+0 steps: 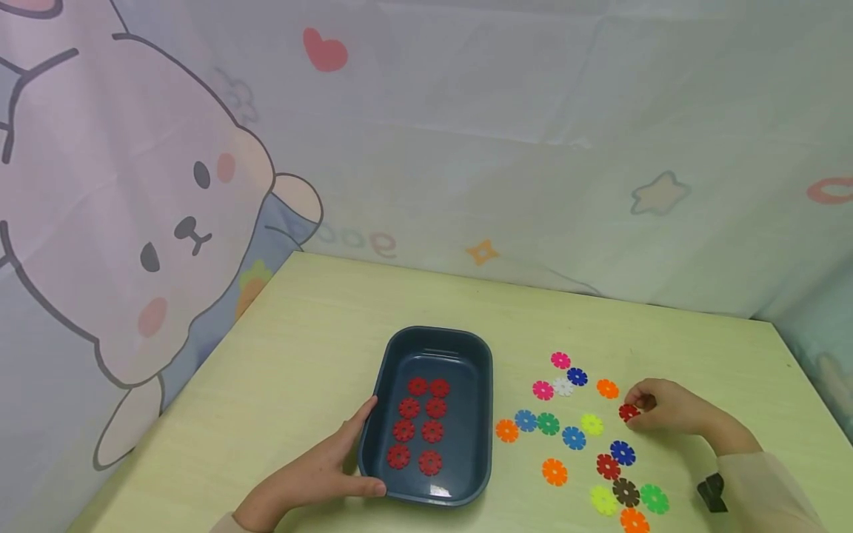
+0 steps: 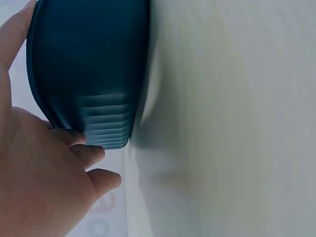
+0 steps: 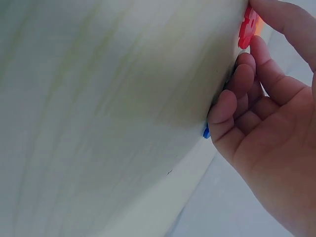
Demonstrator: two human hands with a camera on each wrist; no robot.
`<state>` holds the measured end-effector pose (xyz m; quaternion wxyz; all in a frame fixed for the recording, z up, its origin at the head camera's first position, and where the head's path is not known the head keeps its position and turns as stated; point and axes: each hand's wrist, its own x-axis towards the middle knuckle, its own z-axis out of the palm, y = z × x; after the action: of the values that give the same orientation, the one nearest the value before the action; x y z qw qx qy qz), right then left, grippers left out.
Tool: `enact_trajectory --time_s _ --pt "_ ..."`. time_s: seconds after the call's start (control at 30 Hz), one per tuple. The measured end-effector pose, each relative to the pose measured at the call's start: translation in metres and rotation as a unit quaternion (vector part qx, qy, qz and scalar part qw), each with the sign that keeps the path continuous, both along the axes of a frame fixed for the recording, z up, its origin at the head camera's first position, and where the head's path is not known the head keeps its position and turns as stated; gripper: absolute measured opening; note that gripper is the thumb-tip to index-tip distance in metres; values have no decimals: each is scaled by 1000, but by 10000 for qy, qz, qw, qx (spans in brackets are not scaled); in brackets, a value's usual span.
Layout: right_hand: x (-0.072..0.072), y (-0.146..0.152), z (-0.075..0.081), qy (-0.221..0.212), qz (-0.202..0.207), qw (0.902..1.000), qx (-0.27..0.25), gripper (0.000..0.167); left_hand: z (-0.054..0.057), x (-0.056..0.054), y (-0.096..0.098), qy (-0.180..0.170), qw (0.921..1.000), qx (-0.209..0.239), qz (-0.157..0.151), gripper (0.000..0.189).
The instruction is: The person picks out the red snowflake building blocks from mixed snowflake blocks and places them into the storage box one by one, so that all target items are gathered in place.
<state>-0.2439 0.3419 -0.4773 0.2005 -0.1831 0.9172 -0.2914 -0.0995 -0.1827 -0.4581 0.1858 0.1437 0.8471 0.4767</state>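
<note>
My left hand [image 1: 320, 468] holds the dark blue tray [image 1: 484, 422] at its left side. The thumb lies at the near left corner, and the other fingers bend against the outer wall, as the left wrist view shows. Inside the tray, several red notched plastic discs [image 1: 409, 408] lie in two columns. At the right, my right hand [image 1: 676, 407] pinches a red notched disc [image 1: 629, 412] between thumb and index finger, low over the table. The right wrist view shows this red disc [image 3: 248, 28] edge-on, with the other fingers curled below it.
Loose notched discs in several colours spread between tray and right hand, among them a red disc [image 1: 608, 466], an orange disc [image 1: 554, 471] and a white disc [image 1: 563, 386]. A small black object [image 1: 712, 492] lies by the right sleeve. A printed cloth [image 1: 466, 133] hangs behind the table.
</note>
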Motion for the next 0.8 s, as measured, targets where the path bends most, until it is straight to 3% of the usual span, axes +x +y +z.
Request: enact_trajectory --time_s 0.8 --pt "7 -7 4 368 -89 9989 274 26 0 1 0 70 10000 31 -36 112"
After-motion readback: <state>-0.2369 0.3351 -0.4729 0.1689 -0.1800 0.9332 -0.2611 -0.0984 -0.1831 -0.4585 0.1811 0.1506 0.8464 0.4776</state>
